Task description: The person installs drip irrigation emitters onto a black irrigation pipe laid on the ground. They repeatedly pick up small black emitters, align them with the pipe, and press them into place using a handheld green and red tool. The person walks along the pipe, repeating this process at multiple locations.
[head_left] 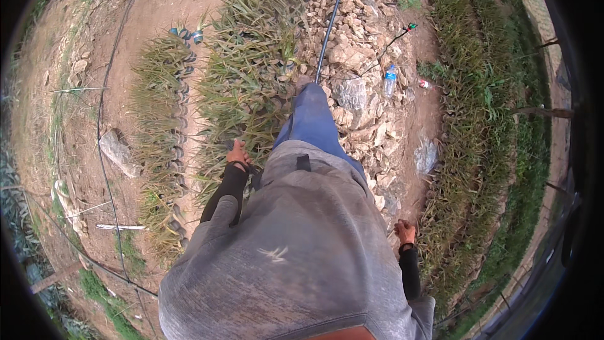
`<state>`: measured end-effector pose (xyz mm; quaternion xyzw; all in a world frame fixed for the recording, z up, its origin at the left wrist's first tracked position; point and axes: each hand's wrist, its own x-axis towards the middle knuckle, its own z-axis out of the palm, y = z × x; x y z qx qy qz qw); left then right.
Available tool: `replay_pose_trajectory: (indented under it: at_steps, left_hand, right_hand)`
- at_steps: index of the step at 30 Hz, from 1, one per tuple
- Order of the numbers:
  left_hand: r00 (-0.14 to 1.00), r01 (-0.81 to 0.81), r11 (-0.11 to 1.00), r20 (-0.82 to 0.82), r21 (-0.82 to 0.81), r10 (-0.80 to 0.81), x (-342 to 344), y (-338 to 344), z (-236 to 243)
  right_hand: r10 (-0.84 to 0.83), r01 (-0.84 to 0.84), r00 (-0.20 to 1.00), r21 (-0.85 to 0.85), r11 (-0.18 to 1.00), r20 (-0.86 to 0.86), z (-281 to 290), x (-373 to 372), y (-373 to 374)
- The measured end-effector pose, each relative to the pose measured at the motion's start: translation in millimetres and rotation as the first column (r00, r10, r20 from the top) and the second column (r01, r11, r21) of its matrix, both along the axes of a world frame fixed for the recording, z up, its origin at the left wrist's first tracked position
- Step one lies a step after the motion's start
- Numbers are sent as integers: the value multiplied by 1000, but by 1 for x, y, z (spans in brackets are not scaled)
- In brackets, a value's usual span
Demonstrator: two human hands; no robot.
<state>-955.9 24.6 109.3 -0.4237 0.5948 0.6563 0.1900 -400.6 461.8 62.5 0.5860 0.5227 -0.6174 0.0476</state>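
Note:
My left hand (239, 155) hangs beside my left hip over potted spiky-leaved plants (242, 44), its fingers curled; whatever they may hold is too small to make out. Low at my right side, my right hand (404, 233) is also curled beside a dirt strip and another plant row, its contents hidden. My blue-trousered leg (311, 113) reaches forward beside a heap of pale broken rocks (349, 53), where a black hose (327, 34) runs.
A narrower row of potted plants (157, 75) and a large stone (119, 151) lie left. A thin sprinkler stake (396, 38), plastic bottle (389, 80), red-white litter (425, 84) and crumpled plastic (426, 155) are right. Wooden posts (544, 113) edge dense plant rows (472, 151).

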Motion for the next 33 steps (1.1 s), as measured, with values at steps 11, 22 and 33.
replay_pose_trajectory:
  at_steps: [11, 22, 33]
  left_hand:
    - [985, 156, 983, 93, -101, -147, -143, -3, -39]
    - [900, 436, 877, 98, -200, -425, -454, 22, -92]
    - [815, 578, 797, 170, -175, -554, -579, 66, -79]
  right_hand:
    - [-94, 31, 971, 276, 961, 218, -11, -71, 45]
    - [-275, 420, 900, 502, 756, -339, -5, -600, 189]
    - [-447, 596, 801, 612, 520, -399, -75, -720, 247]
